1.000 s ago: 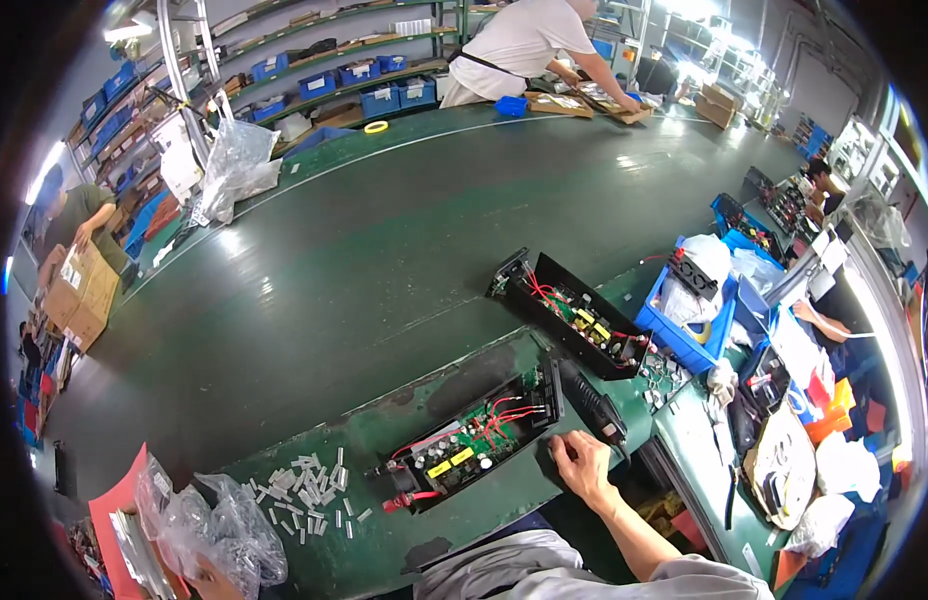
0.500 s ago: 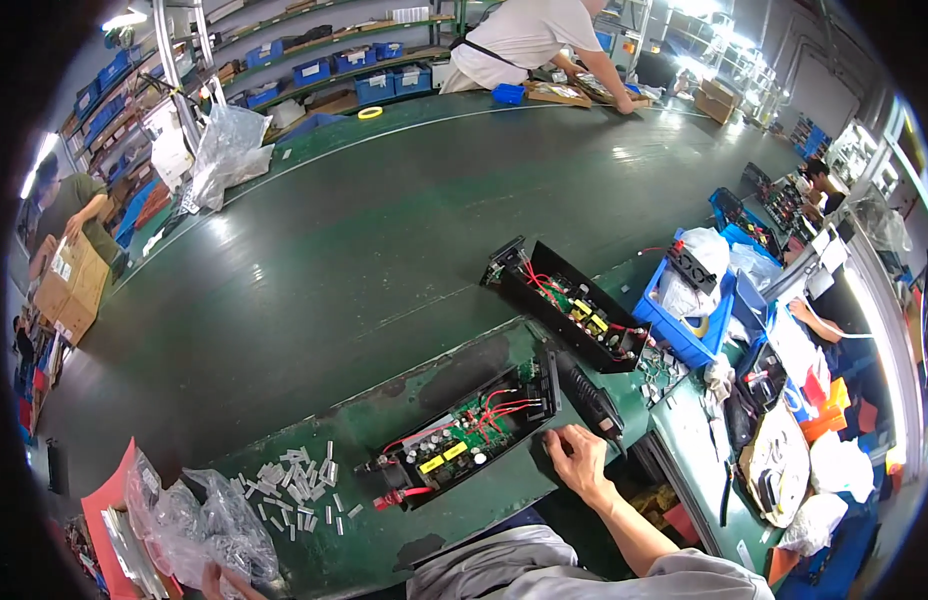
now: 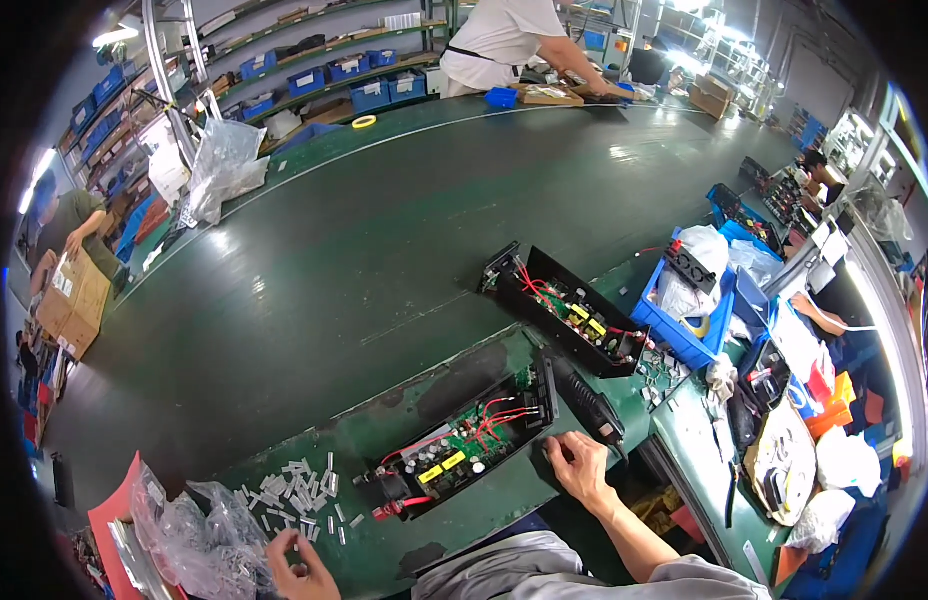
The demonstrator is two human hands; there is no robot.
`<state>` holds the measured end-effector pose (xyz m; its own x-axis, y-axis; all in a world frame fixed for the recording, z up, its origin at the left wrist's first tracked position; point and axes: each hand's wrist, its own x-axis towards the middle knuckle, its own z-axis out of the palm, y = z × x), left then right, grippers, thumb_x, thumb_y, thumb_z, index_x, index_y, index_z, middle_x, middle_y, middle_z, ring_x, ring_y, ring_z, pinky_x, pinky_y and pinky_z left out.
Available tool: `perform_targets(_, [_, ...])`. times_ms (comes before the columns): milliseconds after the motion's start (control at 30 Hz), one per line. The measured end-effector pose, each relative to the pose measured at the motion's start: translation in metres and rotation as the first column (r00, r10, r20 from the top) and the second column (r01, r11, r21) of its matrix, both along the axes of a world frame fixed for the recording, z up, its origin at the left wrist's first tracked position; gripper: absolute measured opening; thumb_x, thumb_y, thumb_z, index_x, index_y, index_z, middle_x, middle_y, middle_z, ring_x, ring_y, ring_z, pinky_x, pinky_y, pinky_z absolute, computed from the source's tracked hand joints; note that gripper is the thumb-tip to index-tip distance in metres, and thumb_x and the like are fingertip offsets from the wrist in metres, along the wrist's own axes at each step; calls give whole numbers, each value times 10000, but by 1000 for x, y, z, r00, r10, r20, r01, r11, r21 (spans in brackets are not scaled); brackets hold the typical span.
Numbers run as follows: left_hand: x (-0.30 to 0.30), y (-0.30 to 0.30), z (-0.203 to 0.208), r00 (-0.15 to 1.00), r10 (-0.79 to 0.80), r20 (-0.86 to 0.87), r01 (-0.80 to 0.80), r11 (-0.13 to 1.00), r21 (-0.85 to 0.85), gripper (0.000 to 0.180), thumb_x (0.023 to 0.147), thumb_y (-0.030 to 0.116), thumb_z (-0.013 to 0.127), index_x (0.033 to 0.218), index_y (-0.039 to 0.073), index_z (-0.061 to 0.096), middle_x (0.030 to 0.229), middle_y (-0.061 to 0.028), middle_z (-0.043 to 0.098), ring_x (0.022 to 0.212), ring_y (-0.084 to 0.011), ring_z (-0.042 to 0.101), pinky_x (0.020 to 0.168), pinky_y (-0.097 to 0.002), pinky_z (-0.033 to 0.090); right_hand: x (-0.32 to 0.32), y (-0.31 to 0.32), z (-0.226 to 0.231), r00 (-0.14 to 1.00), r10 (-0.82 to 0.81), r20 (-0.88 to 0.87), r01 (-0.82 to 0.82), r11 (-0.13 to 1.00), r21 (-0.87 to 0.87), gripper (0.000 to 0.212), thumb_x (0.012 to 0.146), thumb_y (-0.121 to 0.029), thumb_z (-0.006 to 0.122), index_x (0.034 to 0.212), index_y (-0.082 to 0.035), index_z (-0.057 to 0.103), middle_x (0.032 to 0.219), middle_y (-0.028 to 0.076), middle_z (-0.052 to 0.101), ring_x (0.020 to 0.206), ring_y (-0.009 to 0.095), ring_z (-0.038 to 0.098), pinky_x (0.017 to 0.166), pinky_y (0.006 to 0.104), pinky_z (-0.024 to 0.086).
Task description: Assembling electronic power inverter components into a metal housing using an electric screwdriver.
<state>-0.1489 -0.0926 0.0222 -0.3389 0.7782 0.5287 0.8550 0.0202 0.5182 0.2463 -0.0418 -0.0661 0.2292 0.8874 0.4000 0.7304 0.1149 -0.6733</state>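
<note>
My left hand [image 3: 300,568] is at the lower left, fingers loosely curled and apart, with nothing visible in it. It is beside a pile of small silvery metal pieces [image 3: 302,488] and a clear plastic bag [image 3: 199,535]. My right hand [image 3: 581,468] rests on the bench's near edge, fingers curled in with nothing seen in them. It lies close to the right end of a black open housing [image 3: 464,445], which holds a green circuit board, yellow parts and red wires. Just beyond that hand is a black, corded handheld tool [image 3: 590,405].
A second open housing [image 3: 569,310] stands farther back, close to a blue bin [image 3: 684,325] of bagged parts. Loose metal clips [image 3: 662,378] lie by the bin. A wide green belt surface [image 3: 384,230] runs behind the bench. Across it a person [image 3: 504,50] handles parts; another holds a carton [image 3: 74,305].
My left hand has come up and right from the plastic bag to the near side of the metal pieces. My right hand stays in place. The view has shifted slightly.
</note>
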Motion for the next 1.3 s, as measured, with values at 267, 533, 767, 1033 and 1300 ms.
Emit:
perform_targets(267, [29,1,-28,976,-4,219,51,976,-210,153,987,114,627,1112,31,657,984,-61,689,847,-148,645,574,-257,405,0,0,-6,1000,-21,-19,21,999,-31,139,869,-95,739,792,-5,667,690,147,637,580,313,622,533,389,470])
perform_targets(533, [54,9,-42,915,-115,388,224,942,-249,210,1033,155,596,1179,14,651,955,-73,693,784,-113,619,542,-246,408,1,0,-6,1000,-16,0,16,1000,-12,136,865,-84,738,789,-2,661,684,148,631,577,314,617,527,390,460])
perform_targets(767, [61,12,-38,885,-125,448,310,877,-368,213,1040,158,586,1175,8,653,890,-66,694,737,-98,582,529,-240,391,3,1,-5,1000,-17,13,18,999,-36,128,860,-70,737,785,1,663,663,140,612,548,287,598,500,373,437])
perform_targets(1033, [71,10,-45,874,-191,447,367,861,-351,147,1018,78,549,1097,2,647,816,-85,647,633,-141,533,528,-295,391,0,4,-2,1000,-3,-11,3,1000,-14,122,870,-43,711,785,22,654,664,149,597,545,274,576,515,363,440])
perform_targets(1300, [68,8,-41,904,-295,310,381,884,-271,153,1007,185,660,1050,44,702,812,-111,673,631,-195,597,585,-306,477,2,2,-3,1000,-6,-3,6,1000,0,111,846,-71,752,787,-10,680,663,140,611,537,296,596,493,378,443])
